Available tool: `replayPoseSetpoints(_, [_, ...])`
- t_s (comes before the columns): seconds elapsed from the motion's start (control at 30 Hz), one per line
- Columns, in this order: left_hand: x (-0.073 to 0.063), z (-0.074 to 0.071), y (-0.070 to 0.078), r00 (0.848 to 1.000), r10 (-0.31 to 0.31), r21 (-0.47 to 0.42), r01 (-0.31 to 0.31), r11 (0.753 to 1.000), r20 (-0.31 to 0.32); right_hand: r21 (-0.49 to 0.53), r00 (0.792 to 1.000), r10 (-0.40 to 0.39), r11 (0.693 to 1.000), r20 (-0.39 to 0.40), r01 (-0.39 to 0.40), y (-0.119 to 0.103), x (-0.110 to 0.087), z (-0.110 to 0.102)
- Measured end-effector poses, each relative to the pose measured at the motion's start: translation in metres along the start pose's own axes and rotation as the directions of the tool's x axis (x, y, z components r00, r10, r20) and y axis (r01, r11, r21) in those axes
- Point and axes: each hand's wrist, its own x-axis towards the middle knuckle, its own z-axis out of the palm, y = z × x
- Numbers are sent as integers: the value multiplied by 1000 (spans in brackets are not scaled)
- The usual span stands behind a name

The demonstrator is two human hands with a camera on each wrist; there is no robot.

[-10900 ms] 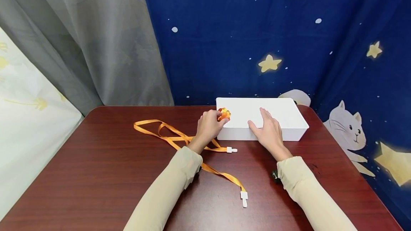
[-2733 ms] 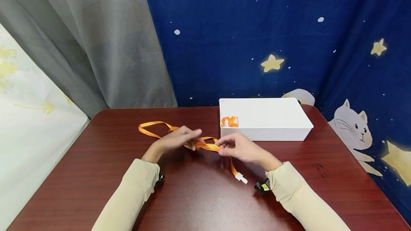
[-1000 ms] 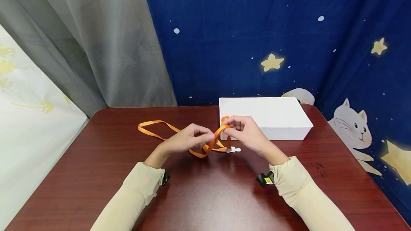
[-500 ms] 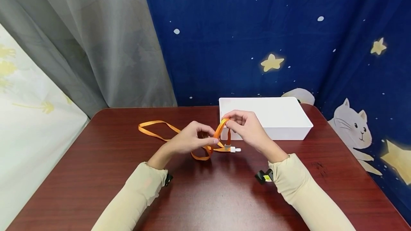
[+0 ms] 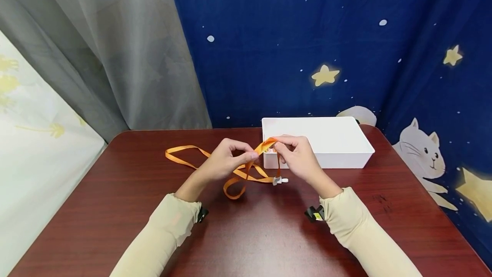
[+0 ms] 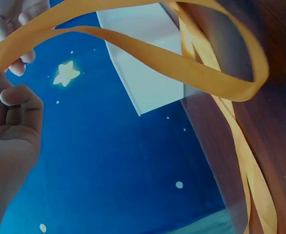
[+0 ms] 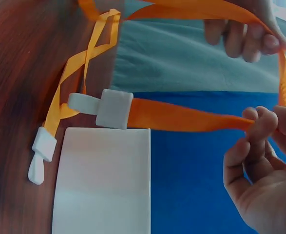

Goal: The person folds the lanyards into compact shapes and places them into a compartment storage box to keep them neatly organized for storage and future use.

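Note:
Above the table my left hand [image 5: 226, 159] and right hand [image 5: 297, 155] face each other, both pinching an orange lanyard [image 5: 264, 145] between thumb and fingers. A short stretch of its strap spans the two hands, and a loop hangs below my left hand. From my right hand the end with a white plastic clip [image 7: 116, 108] dangles in front of the box. A second orange lanyard [image 5: 180, 148] lies in loose loops on the table, its own white clip [image 7: 44, 144] showing in the right wrist view.
Just behind my right hand stands a white open box [image 5: 330, 160]. A bit of orange strap inside its near left corner is mostly covered by my hands. The dark red-brown table [image 5: 115, 208] reaches back to grey and blue curtains [image 5: 269, 46].
A bundled orange lanyard left my left hand for the box's near left corner. Both hands then picked up another lanyard. Over the last second, its strap between them has been raised and straightened.

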Motion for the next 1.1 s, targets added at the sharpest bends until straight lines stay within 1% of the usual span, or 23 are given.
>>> replayPoseSetpoints(0.13, [2, -2, 5, 999, 22, -19, -23, 1000, -47, -15, 998, -41, 999, -45, 40, 2, -1, 2])
replayPoseSetpoints(0.3, [6, -5, 15, 991, 80, -21, -83, 996, -107, -29, 993, -76, 997, -90, 73, 2, -3, 5])
replayPoseSetpoints(0.43, [8, -5, 19, 983, 132, -45, -139, 989, -129, -47, 994, -88, 995, -65, 85, 2, -2, 8])
replayPoseSetpoints(0.57, [10, -3, 23, 977, 163, -74, -175, 982, -139, -56, 992, -113, 992, -49, 110, 4, -2, 10])
replayPoseSetpoints(0.67, [13, 0, 26, 972, 175, -86, -190, 978, -154, -55, 984, -165, 985, -64, 162, 6, -2, 12])
replayPoseSetpoints(0.73, [14, 2, 28, 969, 176, -85, -192, 978, -173, -59, 977, -199, 979, -75, 195, 7, -2, 13])
replayPoseSetpoints(0.8, [16, 4, 31, 965, 171, -77, -189, 979, -198, -60, 973, -216, 976, -83, 211, 8, -2, 15])
replayPoseSetpoints(0.93, [18, 7, 34, 958, 166, -71, -187, 980, -235, -65, 974, -205, 978, -94, 199, 10, -4, 20])
replayPoseSetpoints(1.03, [19, 10, 34, 951, 182, -72, -206, 976, -251, -83, 975, -193, 979, -107, 184, 7, -5, 23])
replayPoseSetpoints(1.1, [20, 10, 33, 945, 201, -75, -227, 971, -257, -91, 976, -187, 980, -110, 178, -1, -7, 25])
